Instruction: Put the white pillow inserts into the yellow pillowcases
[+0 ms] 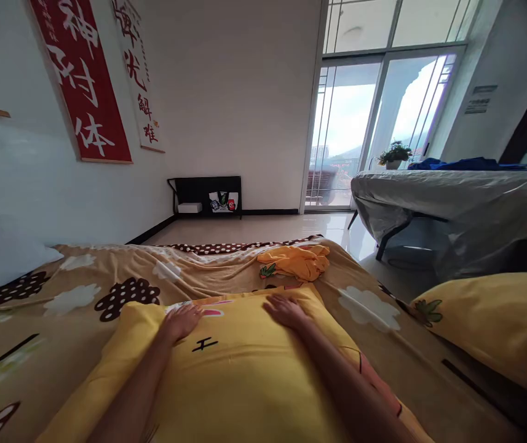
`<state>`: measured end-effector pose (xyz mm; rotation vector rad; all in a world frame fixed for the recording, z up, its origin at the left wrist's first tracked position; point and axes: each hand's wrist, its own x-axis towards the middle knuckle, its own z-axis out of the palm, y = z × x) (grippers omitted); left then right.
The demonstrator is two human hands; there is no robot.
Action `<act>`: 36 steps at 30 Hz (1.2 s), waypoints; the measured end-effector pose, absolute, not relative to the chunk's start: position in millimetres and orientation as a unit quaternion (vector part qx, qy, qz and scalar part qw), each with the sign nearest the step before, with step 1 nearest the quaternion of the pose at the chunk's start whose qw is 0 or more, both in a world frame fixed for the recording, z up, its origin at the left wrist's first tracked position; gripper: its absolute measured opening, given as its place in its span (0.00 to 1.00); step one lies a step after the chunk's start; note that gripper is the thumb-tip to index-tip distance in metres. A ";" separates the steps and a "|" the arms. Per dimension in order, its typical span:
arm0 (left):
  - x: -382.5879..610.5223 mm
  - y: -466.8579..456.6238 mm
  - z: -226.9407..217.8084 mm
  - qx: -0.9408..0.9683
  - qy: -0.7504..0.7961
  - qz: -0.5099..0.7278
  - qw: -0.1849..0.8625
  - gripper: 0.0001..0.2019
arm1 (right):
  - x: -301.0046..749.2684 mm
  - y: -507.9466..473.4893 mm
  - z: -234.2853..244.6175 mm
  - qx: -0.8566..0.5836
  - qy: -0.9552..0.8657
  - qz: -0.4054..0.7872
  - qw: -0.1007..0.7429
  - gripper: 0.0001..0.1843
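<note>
A big yellow pillow [240, 375] lies in front of me on a bed with a tan patterned blanket [106, 277]. My left hand [182, 321] rests flat on the pillow's far left part, fingers stretched toward its top edge. My right hand [286, 311] lies flat on the far right part, fingers spread. Neither hand holds anything. Past the pillow a crumpled yellow cloth [296, 261] with a carrot print lies on the blanket. A second yellow pillow [498, 323] sits at the right edge of the bed.
A white pillow [0, 255] lies at the left by the wall. A table under a grey plastic cover [452, 197] stands on the right, with a potted plant [395, 155] behind it. A low black shelf [205, 195] stands against the far wall. Red and white scrolls [83, 80] hang on the left wall.
</note>
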<state>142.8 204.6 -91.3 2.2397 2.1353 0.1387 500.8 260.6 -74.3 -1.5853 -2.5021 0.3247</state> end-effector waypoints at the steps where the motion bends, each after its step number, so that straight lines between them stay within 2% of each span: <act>1: 127.1 205.0 -90.9 0.710 0.702 0.038 0.032 0.25 | 514.8 268.4 -77.0 -0.546 -0.827 0.114 0.073 0.33; 6: 73.0 207.9 -96.5 0.653 0.754 0.033 0.064 0.27 | 555.8 292.7 -93.2 -0.599 -0.791 0.115 0.043 0.32; 12: 58.8 200.1 -108.5 0.556 0.826 0.068 0.053 0.27 | 574.0 303.1 -105.7 -0.690 -0.718 0.089 0.035 0.34; 17: 78.3 182.0 -75.8 0.497 0.858 0.127 -0.012 0.29 | 581.8 295.9 -82.7 -0.720 -0.687 0.086 0.048 0.34; 21: 125.6 172.6 -31.1 0.596 0.786 0.163 -0.020 0.26 | 553.7 265.9 -43.0 -0.673 -0.732 0.057 0.091 0.33; 25: 211.9 154.1 -12.7 0.777 0.611 0.144 0.032 0.22 | 492.8 206.4 -23.0 -0.476 -0.860 0.053 0.174 0.32; 28: 261.4 130.2 -21.6 0.824 0.550 0.133 0.029 0.25 | 465.5 168.4 -31.8 -0.396 -0.899 0.092 0.162 0.30; 31: 261.9 106.1 -39.7 0.804 0.577 0.145 -0.024 0.25 | 475.6 156.0 -49.9 -0.450 -0.876 0.088 0.148 0.31; 36: 186.4 76.9 -74.0 0.731 0.644 0.177 -0.139 0.24 | 536.9 169.3 -74.7 -0.570 -0.811 0.048 0.123 0.33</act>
